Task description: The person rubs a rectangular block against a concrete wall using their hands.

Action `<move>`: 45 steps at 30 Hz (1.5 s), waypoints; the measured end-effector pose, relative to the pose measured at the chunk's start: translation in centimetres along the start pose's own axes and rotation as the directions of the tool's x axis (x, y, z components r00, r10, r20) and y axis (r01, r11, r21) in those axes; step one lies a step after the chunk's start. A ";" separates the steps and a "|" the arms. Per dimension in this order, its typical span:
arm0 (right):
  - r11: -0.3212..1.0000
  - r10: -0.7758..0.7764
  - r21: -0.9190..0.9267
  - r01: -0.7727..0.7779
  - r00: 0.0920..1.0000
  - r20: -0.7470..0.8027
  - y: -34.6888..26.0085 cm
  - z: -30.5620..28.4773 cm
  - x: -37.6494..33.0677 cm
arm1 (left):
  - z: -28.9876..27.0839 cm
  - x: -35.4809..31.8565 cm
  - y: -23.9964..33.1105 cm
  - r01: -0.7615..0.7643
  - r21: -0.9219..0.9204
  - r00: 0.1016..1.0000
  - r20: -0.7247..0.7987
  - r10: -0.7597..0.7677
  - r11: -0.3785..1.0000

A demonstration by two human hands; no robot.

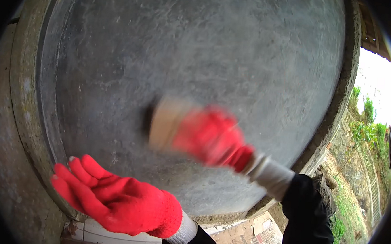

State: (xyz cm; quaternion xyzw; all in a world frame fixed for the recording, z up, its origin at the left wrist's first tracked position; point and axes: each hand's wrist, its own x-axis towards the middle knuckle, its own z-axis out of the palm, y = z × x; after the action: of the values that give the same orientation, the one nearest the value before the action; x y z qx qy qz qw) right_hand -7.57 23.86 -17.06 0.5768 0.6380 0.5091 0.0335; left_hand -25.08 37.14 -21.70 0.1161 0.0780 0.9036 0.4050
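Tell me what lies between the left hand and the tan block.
In the head view, only a bare stretch of gray cement surface shows between the left hand and the blurred tan block held in the right hand.

Red knit gloves, off-wht cuffs (L ribbed), blk long slvs.

From the left of the pair on my head, the wide fisheye looks forward and down over my left hand and right hand, both near it, onto the grey cement wall behind them, its curved rim catching greenery beyond my right.
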 end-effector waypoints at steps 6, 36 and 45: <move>0.986 -0.097 -0.112 0.123 0.972 0.213 1.4 -3.9 2.4 | -0.2 2.1 1.7 -0.107 -0.064 0.991 -0.082 0.102 0.992; 0.817 0.446 -0.244 -0.522 0.841 -0.307 6.1 -5.6 -3.5 | -0.9 4.1 2.1 0.066 -0.355 0.944 -0.281 -0.174 0.933; 0.981 0.022 -0.196 -0.007 0.997 0.072 0.1 -4.0 -6.9 | 0.9 1.4 2.5 -0.130 0.318 0.971 0.234 0.056 0.939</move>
State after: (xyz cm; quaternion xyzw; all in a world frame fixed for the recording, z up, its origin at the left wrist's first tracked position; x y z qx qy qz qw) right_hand -7.71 16.08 -18.87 0.5939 0.5790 0.5477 0.1098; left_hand -27.55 36.60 -20.08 0.2859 0.1774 0.8772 0.3425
